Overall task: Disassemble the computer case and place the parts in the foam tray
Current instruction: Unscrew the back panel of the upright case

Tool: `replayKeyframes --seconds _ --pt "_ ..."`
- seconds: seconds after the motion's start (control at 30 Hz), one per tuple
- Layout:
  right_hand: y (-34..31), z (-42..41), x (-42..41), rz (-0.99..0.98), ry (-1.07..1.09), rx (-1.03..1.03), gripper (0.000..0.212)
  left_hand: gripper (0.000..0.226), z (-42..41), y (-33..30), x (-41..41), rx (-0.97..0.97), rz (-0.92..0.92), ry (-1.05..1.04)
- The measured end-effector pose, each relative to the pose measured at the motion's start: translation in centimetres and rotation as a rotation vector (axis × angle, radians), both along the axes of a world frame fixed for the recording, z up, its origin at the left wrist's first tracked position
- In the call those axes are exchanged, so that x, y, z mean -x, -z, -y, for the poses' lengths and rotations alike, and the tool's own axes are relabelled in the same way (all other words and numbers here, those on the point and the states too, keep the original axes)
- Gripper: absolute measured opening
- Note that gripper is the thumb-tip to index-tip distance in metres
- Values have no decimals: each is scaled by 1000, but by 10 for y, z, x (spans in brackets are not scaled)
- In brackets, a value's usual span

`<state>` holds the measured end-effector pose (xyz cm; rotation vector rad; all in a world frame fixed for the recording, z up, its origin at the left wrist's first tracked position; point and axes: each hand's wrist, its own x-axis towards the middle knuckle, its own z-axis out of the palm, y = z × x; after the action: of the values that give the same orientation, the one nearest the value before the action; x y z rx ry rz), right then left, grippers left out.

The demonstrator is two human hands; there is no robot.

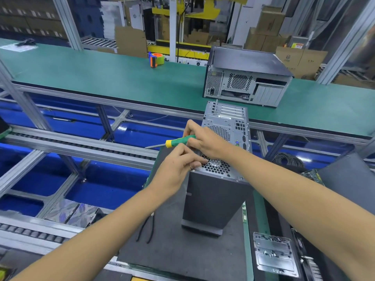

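A grey computer case (213, 199) stands on end on a dark mat (178, 250), its perforated rear panel facing up. My right hand (205, 142) grips a green and yellow screwdriver (172, 142) whose shaft points left, away from the case. My left hand (178, 165) has its fingertips curled at the near left corner of the rear panel, by the fan grille; what they pinch is hidden.
A second computer case (247, 78) lies on the green bench (101, 78) behind, with an orange tape dispenser (156, 59) further left. A metal tray of screws (274, 254) sits at the lower right beside circuit boards. Blue bins and roller rails fill the left.
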<state>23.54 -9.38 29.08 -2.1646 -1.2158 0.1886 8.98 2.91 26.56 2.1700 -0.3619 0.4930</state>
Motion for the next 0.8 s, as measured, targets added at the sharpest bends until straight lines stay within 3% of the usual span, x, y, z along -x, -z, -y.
replayKeyframes --seconds 0.13,0.3,0.4,0.53,0.6,0.67,0.8 --pt "1 0 -1 13 5 -6 8 11 -15 -18 -14 -100 -140 39" --pt "1 1 -1 20 19 4 12 6 -12 -17 -17 -139 -112 32" --pt "1 1 0 6 15 -8 7 14 -10 -7 -14 -22 -80 -8" --pt "1 0 0 -19 24 2 9 12 -18 21 -4 344 -41 -118" --pt "2 -1 0 -40 33 12 10 11 -23 53 9 422 -65 -208" --pt "1 -2 0 -48 40 23 10 16 -28 100 28 340 -194 -287" --pt "1 -1 1 -67 39 19 9 19 -28 187 57 -19 -686 -351"
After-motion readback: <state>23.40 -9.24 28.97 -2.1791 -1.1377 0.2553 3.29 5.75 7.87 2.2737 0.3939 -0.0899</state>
